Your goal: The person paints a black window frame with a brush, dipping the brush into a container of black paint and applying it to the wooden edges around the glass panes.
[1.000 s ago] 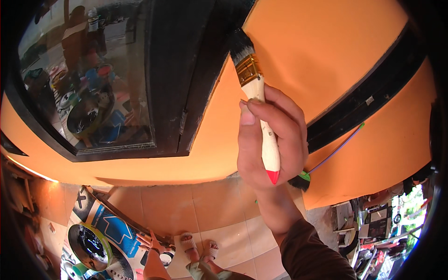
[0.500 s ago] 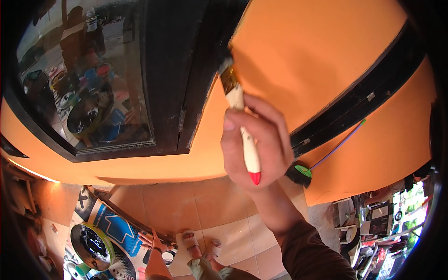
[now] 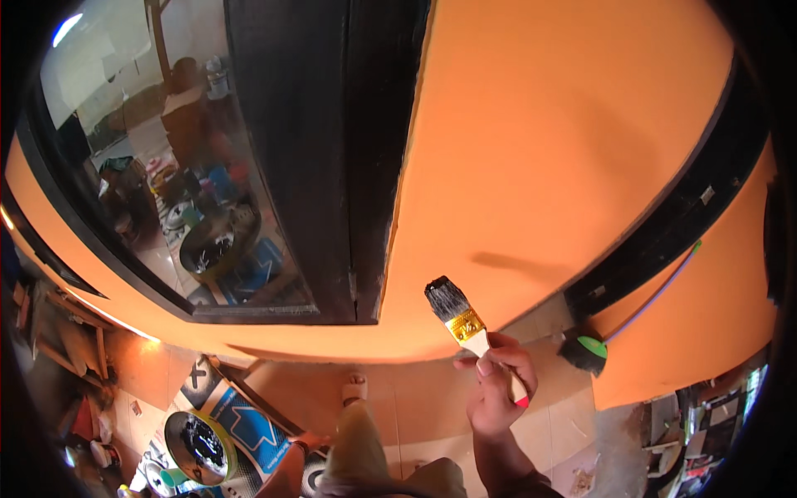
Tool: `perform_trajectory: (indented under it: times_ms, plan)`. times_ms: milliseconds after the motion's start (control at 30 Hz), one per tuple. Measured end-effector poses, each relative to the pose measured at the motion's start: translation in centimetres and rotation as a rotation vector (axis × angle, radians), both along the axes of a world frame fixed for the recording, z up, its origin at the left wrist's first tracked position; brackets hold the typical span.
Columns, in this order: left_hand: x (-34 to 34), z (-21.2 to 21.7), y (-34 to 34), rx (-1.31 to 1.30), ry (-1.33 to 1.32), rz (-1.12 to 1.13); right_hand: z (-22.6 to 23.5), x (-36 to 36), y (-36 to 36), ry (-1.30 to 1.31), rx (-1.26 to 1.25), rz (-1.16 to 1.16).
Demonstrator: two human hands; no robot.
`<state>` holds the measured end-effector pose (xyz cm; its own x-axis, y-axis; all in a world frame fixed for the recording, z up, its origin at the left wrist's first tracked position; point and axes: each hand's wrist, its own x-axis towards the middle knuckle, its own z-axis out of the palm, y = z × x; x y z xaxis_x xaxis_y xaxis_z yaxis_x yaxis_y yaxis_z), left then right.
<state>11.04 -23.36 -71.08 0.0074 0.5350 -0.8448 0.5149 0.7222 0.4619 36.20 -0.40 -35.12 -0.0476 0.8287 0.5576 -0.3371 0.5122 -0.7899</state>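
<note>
My right hand (image 3: 496, 386) is closed round the pale wooden handle of a paintbrush (image 3: 467, 325). The brush tilts up and left, its bristles coated black, with a gold ferrule and a red handle tip. Its bristles stand in front of the orange wall (image 3: 515, 158), apart from the black window frame (image 3: 369, 166). Low on the left, my left hand (image 3: 312, 439) is small in view, fingers stretched out, beside a blue and black printed cardboard sheet (image 3: 257, 423). On that sheet stands a round tin (image 3: 231, 465) with glossy black paint inside.
Window glass (image 3: 166, 166) reflects the tin and clutter. A second black frame (image 3: 664, 241) curves along the right. Against the wall below it leans a broom (image 3: 591, 350) with green head and purple stick. Wooden pieces (image 3: 70, 336) lie far left; piled goods fill the lower right.
My right hand has lowered the paintbrush from the window frame's edge down and right. My left hand has drawn in beside my leg. The view has shifted, and one leg has stepped forward.
</note>
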Motion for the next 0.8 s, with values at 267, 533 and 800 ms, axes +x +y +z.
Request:
perform_trajectory:
  times_ms: [267, 533, 800]
  plan:
    - [-2.3, 17.1, 13.6, 1.242, 0.532, 0.232, -2.1, -4.8, 0.9, 0.183, 0.219, 0.034]
    - [-5.4, 36.6, 21.4, 2.427, 0.853, 0.102, -5.1, -7.5, -2.5, 0.139, 0.152, -0.322]
    - [-7.8, 52.8, 26.7, 2.58, 1.38, -0.007, 1.5, -9.9, -1.3, -0.138, 0.597, -0.655]
